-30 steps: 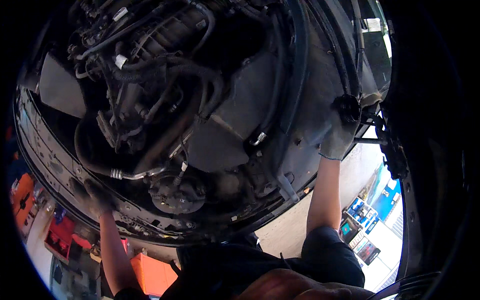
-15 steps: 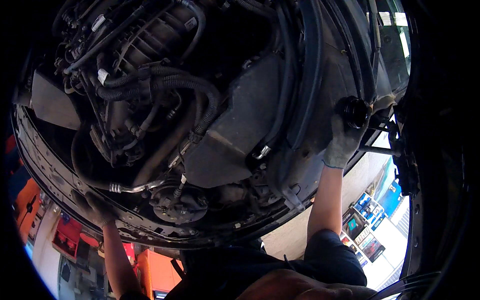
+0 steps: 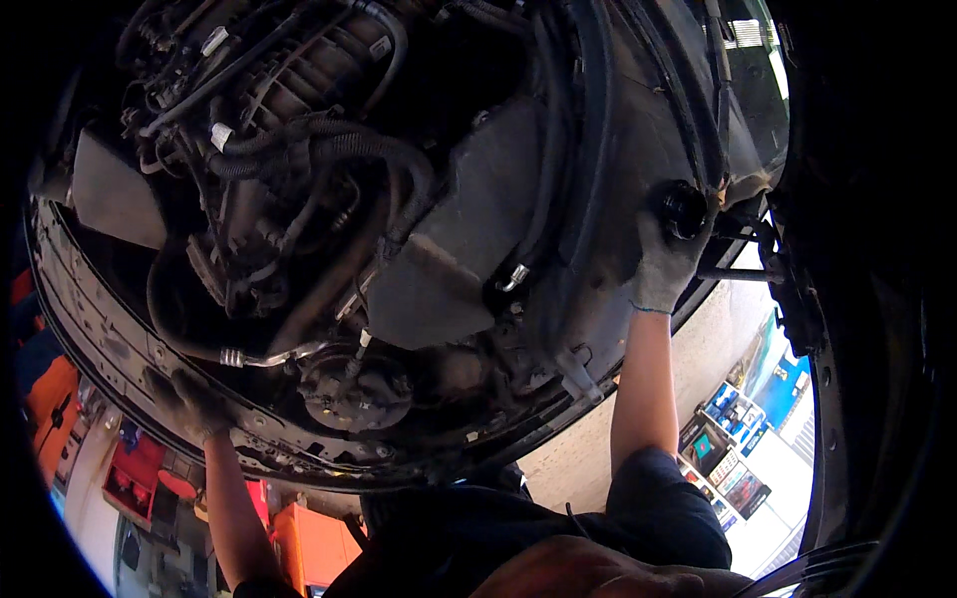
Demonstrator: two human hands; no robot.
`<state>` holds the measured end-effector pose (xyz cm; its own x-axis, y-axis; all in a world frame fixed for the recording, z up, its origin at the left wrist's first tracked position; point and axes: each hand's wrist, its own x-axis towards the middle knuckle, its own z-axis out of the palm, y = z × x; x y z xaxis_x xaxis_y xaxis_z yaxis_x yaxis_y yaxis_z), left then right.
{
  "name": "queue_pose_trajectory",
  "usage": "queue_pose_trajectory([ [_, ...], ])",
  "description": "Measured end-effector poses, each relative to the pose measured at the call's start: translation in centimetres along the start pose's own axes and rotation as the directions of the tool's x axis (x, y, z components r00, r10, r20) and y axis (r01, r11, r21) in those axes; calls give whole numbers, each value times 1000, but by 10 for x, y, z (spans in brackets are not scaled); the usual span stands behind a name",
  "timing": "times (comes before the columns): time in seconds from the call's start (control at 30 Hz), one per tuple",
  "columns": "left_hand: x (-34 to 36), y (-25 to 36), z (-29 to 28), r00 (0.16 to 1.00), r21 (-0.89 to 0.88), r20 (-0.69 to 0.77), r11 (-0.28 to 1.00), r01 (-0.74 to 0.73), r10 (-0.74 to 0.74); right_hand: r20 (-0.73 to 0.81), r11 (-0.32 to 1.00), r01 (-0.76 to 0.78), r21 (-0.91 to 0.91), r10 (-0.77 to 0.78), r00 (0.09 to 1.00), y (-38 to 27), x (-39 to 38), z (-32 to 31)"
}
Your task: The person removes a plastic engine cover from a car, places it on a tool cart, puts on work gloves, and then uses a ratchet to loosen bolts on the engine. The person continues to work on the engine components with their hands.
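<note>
My right hand (image 3: 666, 261), in a grey work glove, is closed around a black round ribbed part (image 3: 684, 209). It is over the right fender, near the lower corner of the windshield. My left hand (image 3: 189, 401), in a dark, dirty glove, lies on the front crossmember (image 3: 289, 435) of the car, its fingers stretched out along the metal and nothing seen in them. Between my hands lies the open engine bay, with corrugated hoses (image 3: 329, 140), a flat dark cover (image 3: 439, 279) and a round dark part (image 3: 356, 394) near the front edge.
A hose with a bare metal end fitting (image 3: 514, 278) lies beside the flat cover. The raised hood's hinge (image 3: 773, 254) is close to my right hand. Orange cabinets (image 3: 309, 543) and a red bin (image 3: 132, 468) stand below left; posters (image 3: 733, 448) are at lower right.
The whole view has shifted slightly, and the right side of the car appears further left. My right hand keeps the black ribbed part; my left hand stays on the crossmember.
</note>
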<state>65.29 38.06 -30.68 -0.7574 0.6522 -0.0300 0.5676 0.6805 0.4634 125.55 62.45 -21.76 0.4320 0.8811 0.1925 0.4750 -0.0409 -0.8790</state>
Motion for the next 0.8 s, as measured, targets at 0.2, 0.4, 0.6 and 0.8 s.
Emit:
queue_pose_trajectory([
  [0.2,1,-9,7,1000,-121,-23,993,-7,5,22,999,38,-37,-38,999,4,3,-4],
  [0.4,-3,-3,4,999,-94,-35,996,-2,-1,-22,951,193,-240,-204,979,12,4,-5],
  [0.6,1,-12,9,998,-134,-58,990,-45,38,-3,936,86,-341,-93,996,-7,-1,-7],
  [0.8,3,-12,6,993,-21,-54,995,-102,101,57,982,144,-123,-138,989,15,-1,-15],
])
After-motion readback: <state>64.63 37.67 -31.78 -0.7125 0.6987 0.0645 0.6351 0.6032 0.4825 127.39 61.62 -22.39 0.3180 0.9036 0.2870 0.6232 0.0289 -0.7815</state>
